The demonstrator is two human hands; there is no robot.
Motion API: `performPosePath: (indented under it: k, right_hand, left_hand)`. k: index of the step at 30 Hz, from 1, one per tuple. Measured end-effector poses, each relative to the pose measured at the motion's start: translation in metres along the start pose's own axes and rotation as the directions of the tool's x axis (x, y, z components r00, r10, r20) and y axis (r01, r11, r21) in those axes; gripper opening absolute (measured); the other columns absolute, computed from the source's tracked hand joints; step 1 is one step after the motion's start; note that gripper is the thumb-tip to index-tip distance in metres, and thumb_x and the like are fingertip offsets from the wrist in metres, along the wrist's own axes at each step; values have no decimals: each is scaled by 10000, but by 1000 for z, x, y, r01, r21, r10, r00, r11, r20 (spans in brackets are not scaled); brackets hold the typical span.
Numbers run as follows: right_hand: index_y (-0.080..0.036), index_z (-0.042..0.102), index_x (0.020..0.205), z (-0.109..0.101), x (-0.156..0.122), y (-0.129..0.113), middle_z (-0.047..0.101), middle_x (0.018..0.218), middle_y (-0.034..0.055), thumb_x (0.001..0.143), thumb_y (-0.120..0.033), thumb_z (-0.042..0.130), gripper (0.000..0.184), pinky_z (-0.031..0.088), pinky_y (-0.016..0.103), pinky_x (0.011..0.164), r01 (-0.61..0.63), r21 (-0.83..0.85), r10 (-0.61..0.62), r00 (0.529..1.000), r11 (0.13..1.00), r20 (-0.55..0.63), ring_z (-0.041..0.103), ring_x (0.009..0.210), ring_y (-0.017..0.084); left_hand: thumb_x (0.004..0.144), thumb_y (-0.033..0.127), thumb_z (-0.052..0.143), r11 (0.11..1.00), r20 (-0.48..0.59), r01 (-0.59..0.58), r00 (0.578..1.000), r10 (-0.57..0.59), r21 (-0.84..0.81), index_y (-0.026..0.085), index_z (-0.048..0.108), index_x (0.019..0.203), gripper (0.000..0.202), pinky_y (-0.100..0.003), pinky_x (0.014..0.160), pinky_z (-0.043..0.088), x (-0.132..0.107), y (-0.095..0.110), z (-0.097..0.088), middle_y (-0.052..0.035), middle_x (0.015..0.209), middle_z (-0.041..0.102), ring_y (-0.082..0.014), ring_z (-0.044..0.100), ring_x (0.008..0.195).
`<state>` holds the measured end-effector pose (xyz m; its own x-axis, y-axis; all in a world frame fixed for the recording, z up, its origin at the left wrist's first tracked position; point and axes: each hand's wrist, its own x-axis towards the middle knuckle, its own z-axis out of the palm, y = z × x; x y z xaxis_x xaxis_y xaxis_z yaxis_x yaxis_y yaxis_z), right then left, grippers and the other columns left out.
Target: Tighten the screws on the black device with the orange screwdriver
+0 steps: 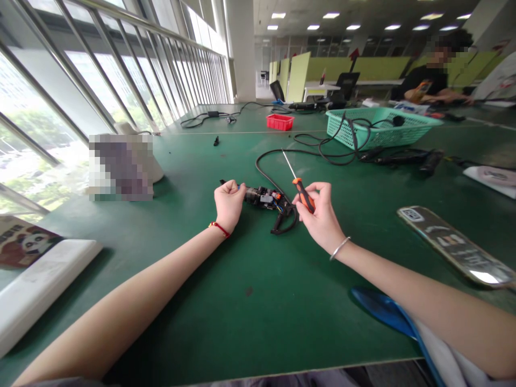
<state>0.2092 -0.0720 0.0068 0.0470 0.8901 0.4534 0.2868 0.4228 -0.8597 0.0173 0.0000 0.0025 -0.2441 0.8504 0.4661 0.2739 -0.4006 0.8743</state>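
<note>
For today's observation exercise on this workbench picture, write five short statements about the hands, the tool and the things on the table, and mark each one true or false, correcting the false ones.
1. The right hand holds an orange-handled screwdriver. True.
2. The screwdriver's shaft points down into the table. False: it points up and away from the person.
3. The left hand is closed on one end of a small black device with exposed wires. True.
4. The green basket is empty. False: black cables hang over its rim.
5. The small red tray lies beyond the hands on the green table. True.
</note>
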Motion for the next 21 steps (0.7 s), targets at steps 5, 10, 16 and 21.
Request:
performPosePath:
  k: [5, 10, 16, 21]
  right_hand:
    - [-234, 405, 938, -3, 1, -3, 631, 843, 3, 766, -171, 561, 241, 476, 269, 567, 29, 46, -25, 997, 999, -67, 596, 654, 118]
    - [-204, 512, 935, -6, 1, -10, 677, 828, 17, 792, -252, 595, 173, 506, 266, 557, 59, 62, -52, 992, 996, -116, 593, 563, 98]
    - [-188, 581, 884, -7, -2, -17, 643, 725, -3, 749, -231, 629, 150, 483, 244, 507, 110, 6, -106, 974, 994, -202, 568, 535, 98]
    - [-206, 579, 750, -7, -4, -26, 629, 681, -10, 717, -224, 635, 67, 465, 230, 492, 167, -108, -191, 945, 980, -265, 562, 551, 107]
  left_hand:
    - [642, 64, 493, 1000, -21, -14, 1000, 14, -28, 191, 148, 517, 389, -209, 500, 182, 1, -2, 1, 61, 533, 133, -74, 135, 535]
    - [610, 46, 473, 1000, -47, -7, 999, 6, -19, 189, 150, 512, 367, -211, 494, 170, 1, -3, 1, 57, 534, 132, -78, 133, 539]
    - [606, 38, 467, 999, -71, -13, 997, 10, -38, 189, 152, 509, 363, -218, 494, 162, 3, -6, 0, 58, 534, 133, -76, 129, 534]
    - [604, 44, 467, 999, -104, 31, 994, -33, -27, 189, 158, 513, 353, -215, 488, 170, 5, -11, 0, 60, 531, 138, -74, 137, 522]
